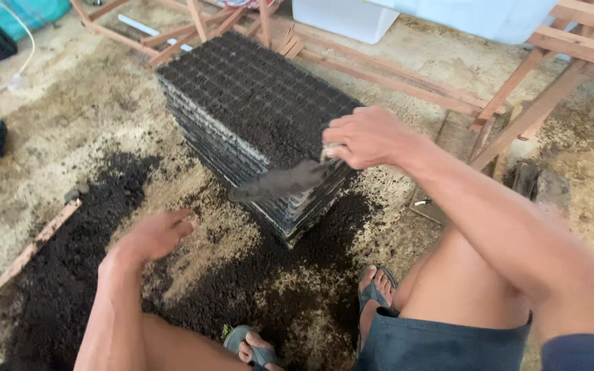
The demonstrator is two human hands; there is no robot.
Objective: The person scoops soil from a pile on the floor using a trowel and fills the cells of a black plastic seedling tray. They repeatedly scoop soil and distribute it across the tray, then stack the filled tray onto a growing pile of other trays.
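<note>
Fingers of your right hand are curled tight around one end of a flat, dark, blurry tool. You cannot tell just what kind of tool it is, because it is smeared in the picture. Its long side runs from your fist down and to the left, and its far end points toward the lower left, past the near corner of the tall stack of black plastic seedling trays. So the tool sticks out below and to the left of your fingers, touching them only at the held end. It lies over the front edge of the stack, whose top tray is full of dark soil.

Your left hand is low, just above the dark soil spread on the ground. Its fingers lie close together and a little bent, and they hold nothing. You cannot tell if they touch the soil.

Your feet in grey flip-flops rest near the stack. Wooden frames stand behind it, with a white tub at the top.
</note>
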